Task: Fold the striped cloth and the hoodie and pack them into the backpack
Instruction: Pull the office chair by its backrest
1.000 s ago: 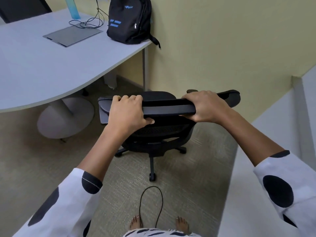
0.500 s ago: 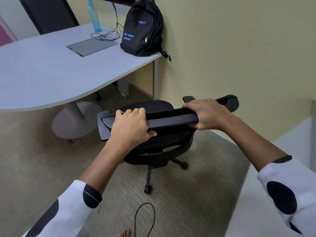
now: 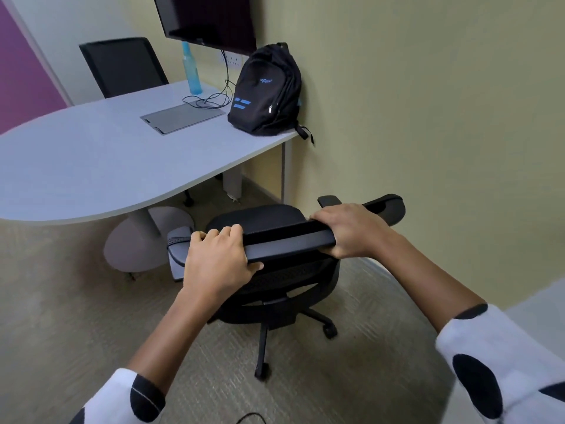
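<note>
An office: a curved grey desk (image 3: pixel 101 166), a wall-hung monitor (image 3: pixel 211 19) (screen dark), swivel chairs (image 3: pixel 275 270) on carpet (image 3: pixel 61 316).

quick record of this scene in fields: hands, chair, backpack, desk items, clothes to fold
left hand: gripping top edge of chair backrest
right hand: gripping same edge, further right
chair: black office chair on carpet, beside the desk
backpack: black, upright on desk corner, against the wall
desk: holds grey flat pad, blue bottle, cables
striped cloth, hoodie: not in view
</note>
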